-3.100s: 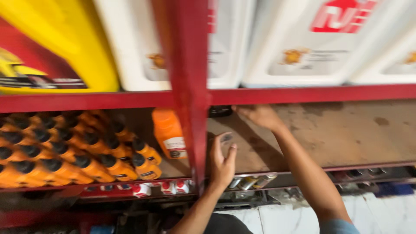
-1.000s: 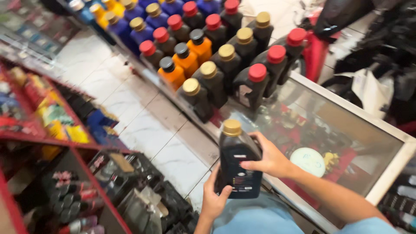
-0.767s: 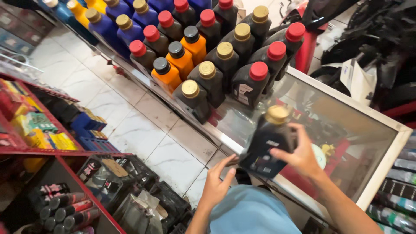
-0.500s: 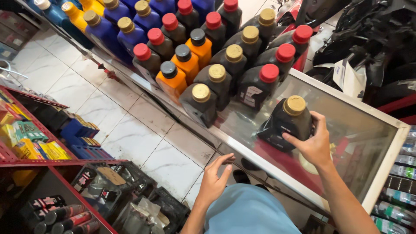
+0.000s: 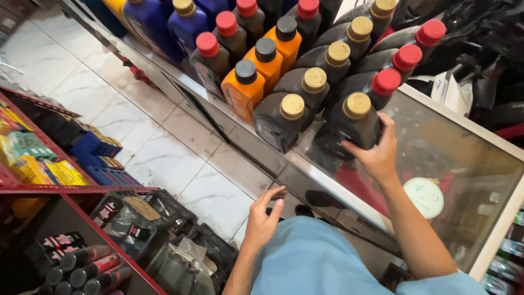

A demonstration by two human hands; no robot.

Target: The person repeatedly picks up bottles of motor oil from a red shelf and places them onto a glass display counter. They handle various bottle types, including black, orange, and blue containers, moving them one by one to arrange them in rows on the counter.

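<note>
My right hand (image 5: 378, 154) grips a dark grey oil bottle with a gold cap (image 5: 353, 124) standing on the glass counter (image 5: 436, 158), next to another gold-capped dark bottle (image 5: 281, 120). It stands at the near end of rows of upright bottles: orange ones with black caps (image 5: 246, 87), dark ones with red caps (image 5: 382, 87), blue ones (image 5: 185, 27) farther back. My left hand (image 5: 263, 218) hangs open below the counter edge, over my light blue sleeve, holding nothing.
White tiled floor (image 5: 164, 147) runs between the counter and a red metal shelf (image 5: 71, 188) at left with yellow and blue boxes, tubes and black crates. A round white tin (image 5: 426, 196) lies under the glass. Dark bags lie at top right.
My right hand carried the gold-capped bottle from in front of me to the counter and set it down beside the other bottles. The left hand let go and dropped below the edge.
</note>
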